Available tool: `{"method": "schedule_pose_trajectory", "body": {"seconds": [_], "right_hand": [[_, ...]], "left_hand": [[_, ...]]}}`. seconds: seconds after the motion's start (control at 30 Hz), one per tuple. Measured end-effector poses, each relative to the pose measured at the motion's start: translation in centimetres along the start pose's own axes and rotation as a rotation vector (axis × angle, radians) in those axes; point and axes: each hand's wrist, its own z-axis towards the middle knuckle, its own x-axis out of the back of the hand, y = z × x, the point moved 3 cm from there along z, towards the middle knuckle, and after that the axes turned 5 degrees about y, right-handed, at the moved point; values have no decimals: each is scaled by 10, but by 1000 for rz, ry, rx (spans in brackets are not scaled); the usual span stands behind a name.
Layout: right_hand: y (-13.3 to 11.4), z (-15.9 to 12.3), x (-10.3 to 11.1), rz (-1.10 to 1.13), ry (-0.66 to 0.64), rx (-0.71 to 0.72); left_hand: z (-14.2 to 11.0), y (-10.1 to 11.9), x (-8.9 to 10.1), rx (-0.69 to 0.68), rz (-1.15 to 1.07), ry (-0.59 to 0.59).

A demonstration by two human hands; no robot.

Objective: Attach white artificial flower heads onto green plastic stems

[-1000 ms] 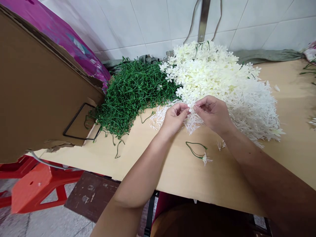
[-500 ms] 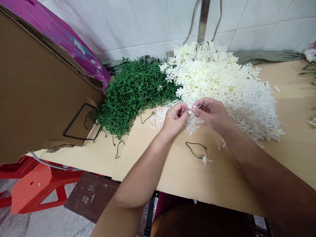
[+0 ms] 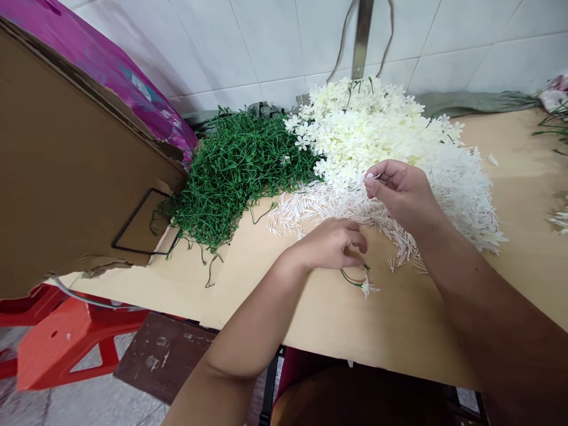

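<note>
The light wooden surface (image 3: 248, 254) carries everything here, and at its left side stands a large cardboard box (image 3: 80, 160). The white flower heap (image 3: 373, 130) lies at the back, next to the green stem heap (image 3: 248, 160), with the loose white sticks (image 3: 328, 201) spread in front of them. The two hands have just separated, so the joint handling of the small piece seems, in my judgement, to be interrupted or finished. The right hand (image 3: 403, 192) is raised before the flowers and pinches a small white piece (image 3: 371, 176) between thumb and fingers. The left hand (image 3: 339, 242) has come down nearer to the front edge, its fingers loosely bent and thumb apart, partly open. It is just over the stemmed flower (image 3: 366, 288), which lies on the surface; whether the fingertips touch its green stem, I cannot tell.
</note>
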Motion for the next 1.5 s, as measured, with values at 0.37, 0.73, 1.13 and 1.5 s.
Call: {"method": "schedule_pose_trajectory", "body": {"seconds": [0.37, 0.73, 1.13, 1.5], "right_hand": [[2, -1, 1, -60, -20, 27], [3, -1, 4, -3, 24, -19], [17, -8, -7, 141, -273, -385], [30, -12, -14, 309, -239, -491]], "left_hand": [[4, 0, -14, -30, 144, -8], [9, -7, -20, 29, -45, 99], [6, -44, 18, 396, -646, 663], [8, -47, 18, 400, -749, 642]]}}
